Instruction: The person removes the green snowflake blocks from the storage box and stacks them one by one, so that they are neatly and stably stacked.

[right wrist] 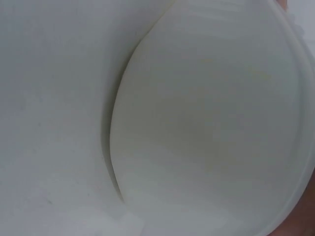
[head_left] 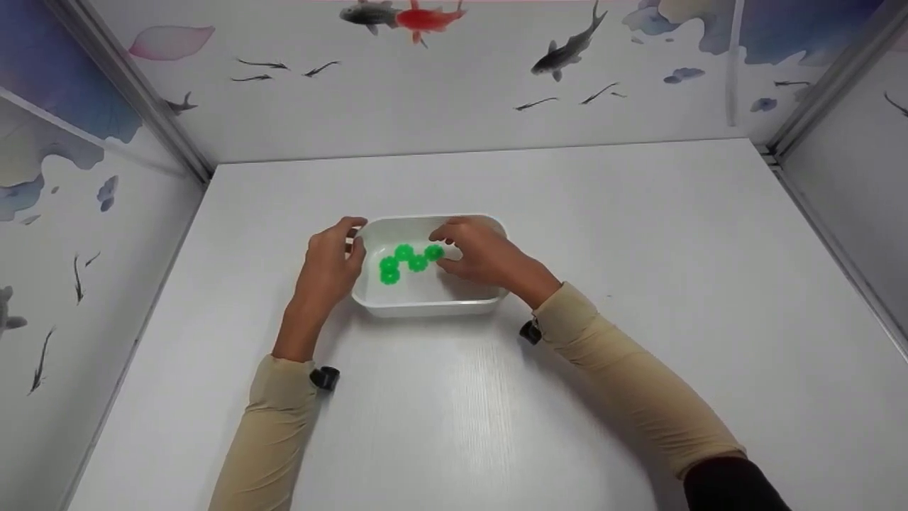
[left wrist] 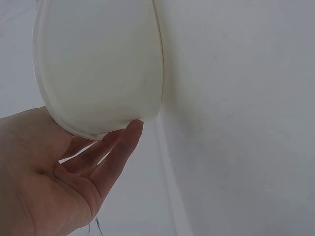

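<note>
A white plastic basin (head_left: 430, 309) with rounded corners stands on the table. Inside it lie several small green flower-shaped pieces (head_left: 403, 253), side by side in a zigzag row. My left hand (head_left: 328, 262) holds the basin's left end; in the left wrist view its fingers (left wrist: 114, 157) bend against the outer wall (left wrist: 98, 64) under the rim. Over the right part of the basin reaches my right hand (head_left: 486, 254), its thumb and forefinger at the rightmost green piece (head_left: 433, 253), which it seems to pinch. The basin wall (right wrist: 206, 118) hides most of that hand in the right wrist view.
The white table (head_left: 440, 411) extends around the basin on all sides. Panels with painted fish (head_left: 567, 53) stand along the back and the sides. A small dark wrist device (head_left: 325, 378) sits at the left cuff and another (head_left: 530, 331) at the right cuff.
</note>
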Action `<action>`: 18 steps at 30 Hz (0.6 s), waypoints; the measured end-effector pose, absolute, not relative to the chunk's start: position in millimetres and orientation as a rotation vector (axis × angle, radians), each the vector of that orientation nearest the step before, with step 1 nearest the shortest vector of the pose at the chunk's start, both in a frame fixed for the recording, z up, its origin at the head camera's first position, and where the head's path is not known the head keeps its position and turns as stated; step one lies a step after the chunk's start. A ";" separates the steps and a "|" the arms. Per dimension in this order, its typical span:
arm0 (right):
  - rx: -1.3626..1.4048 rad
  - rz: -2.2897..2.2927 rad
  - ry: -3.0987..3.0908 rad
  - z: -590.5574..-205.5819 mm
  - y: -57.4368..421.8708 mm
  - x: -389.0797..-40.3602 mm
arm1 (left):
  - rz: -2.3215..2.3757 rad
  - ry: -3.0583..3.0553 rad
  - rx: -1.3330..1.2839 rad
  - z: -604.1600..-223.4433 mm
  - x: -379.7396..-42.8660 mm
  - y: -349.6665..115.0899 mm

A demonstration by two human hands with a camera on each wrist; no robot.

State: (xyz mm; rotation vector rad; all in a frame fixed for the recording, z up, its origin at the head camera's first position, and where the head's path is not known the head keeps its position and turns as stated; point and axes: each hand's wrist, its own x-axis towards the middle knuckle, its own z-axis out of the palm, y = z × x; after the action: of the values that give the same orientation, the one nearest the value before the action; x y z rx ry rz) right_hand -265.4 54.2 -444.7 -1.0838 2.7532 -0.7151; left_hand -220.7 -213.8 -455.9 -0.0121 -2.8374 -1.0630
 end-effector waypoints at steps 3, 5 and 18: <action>-1.069 -0.711 2.728 -445.6 49.7 -266.4 | -1.060 -2.844 -0.007 -455.6 -220.1 -214.1; -1.048 -0.712 2.718 -446.8 47.1 -266.6 | -1.055 -2.849 0.000 -455.4 -219.7 -213.9; -0.973 -0.579 2.766 -454.5 35.9 -262.9 | -1.061 -2.855 0.021 -455.2 -220.0 -213.8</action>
State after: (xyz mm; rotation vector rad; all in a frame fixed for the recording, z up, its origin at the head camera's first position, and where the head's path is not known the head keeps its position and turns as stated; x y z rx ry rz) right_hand -262.9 35.9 -454.5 -0.9729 2.7660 -0.5789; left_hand -220.0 -213.8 -455.2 0.0208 -2.8552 -1.0615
